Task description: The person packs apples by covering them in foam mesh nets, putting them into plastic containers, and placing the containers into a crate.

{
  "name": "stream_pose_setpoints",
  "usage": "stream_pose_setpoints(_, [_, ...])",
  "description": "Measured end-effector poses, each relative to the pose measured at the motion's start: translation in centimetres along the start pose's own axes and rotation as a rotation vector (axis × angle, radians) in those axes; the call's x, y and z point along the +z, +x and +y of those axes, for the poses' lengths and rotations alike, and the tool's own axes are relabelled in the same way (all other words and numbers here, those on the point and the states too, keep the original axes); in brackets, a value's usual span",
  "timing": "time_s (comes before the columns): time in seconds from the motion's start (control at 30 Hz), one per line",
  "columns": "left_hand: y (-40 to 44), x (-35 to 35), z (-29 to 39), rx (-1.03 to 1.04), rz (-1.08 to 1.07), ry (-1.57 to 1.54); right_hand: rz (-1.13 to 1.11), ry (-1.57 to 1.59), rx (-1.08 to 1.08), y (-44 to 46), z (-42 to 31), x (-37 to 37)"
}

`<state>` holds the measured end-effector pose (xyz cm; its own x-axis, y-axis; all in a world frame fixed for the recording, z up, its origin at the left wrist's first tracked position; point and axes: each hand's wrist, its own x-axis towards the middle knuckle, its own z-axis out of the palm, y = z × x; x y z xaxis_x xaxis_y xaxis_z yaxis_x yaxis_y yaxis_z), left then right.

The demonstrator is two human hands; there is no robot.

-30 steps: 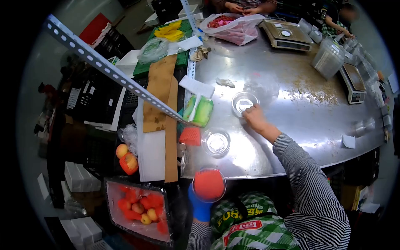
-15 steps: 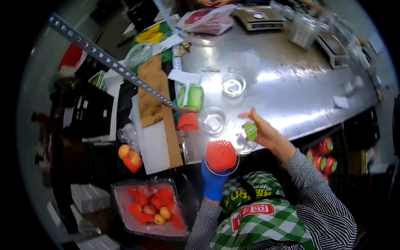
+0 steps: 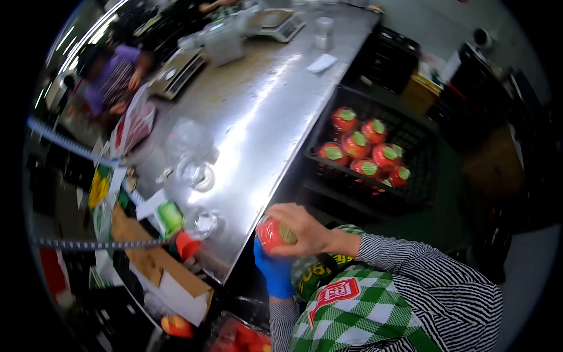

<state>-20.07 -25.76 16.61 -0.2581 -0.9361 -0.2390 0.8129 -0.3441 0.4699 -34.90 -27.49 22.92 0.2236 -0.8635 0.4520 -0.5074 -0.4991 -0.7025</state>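
Together, the blue-gloved left hand (image 3: 273, 271) and the bare right hand (image 3: 302, 230) clasp a clear cup (image 3: 271, 233) with something red inside and a green label, just off the edge of the metal table (image 3: 258, 111). Two clear containers sit on the tabletop; beside the table, a black crate (image 3: 417, 176) holds several red, green-labelled cups (image 3: 358, 144).
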Motion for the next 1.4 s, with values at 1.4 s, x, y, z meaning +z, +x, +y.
stream_pose_setpoints(1.4, [4.8, 6.3, -4.7, -0.302, 0.018, 0.421, 0.204, -0.223, 0.339, -4.0, 2.7, -4.9])
